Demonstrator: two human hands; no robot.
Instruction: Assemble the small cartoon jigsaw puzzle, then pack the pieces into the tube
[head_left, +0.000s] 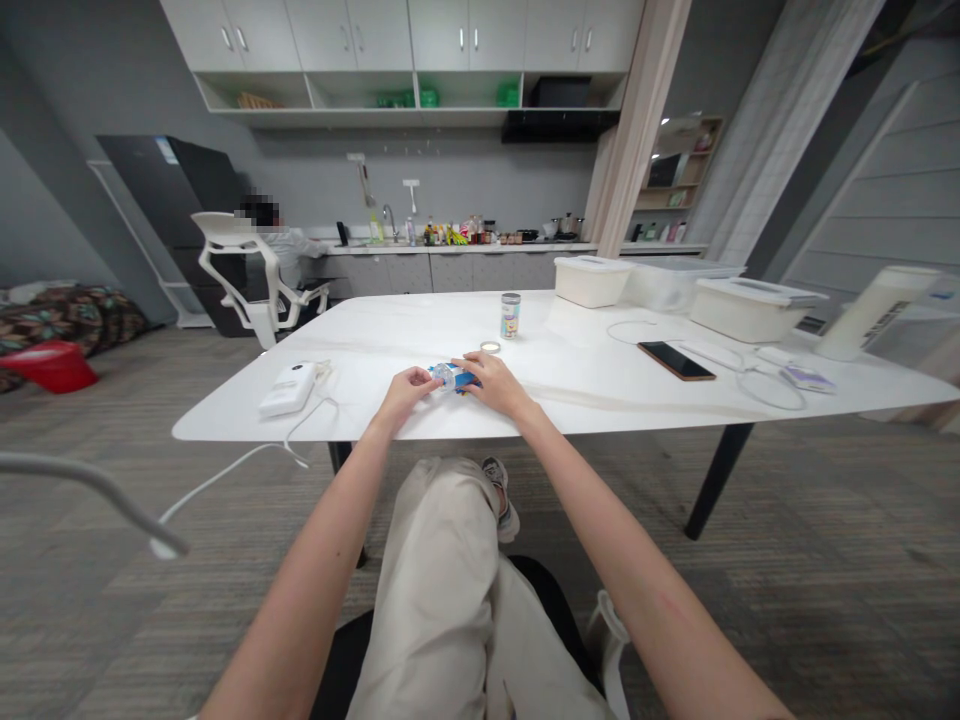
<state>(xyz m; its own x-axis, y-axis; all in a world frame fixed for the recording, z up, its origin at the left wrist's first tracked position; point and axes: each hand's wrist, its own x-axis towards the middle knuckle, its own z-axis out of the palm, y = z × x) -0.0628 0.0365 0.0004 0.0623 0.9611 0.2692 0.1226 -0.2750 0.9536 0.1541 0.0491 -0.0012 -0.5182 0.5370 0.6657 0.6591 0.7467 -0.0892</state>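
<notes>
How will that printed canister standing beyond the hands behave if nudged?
The canister may tip under a high push, since it stands taller than wide. Once down, its rounded side would probably roll on the flat white table. A low push might slide it; the surface looks smooth.

On my feed I see flat white wall cabinets along a plain grey wall, a tall dark fridge, a white-framed office chair, and streaked grey carpet.

Glossy white tabletop | left: white boxy device | centre: pale printed cylindrical canister, flat round pale disc, small blue-and-clear object | right: flat black phone, three lidded pale plastic bins, white cylindrical bottle
</notes>
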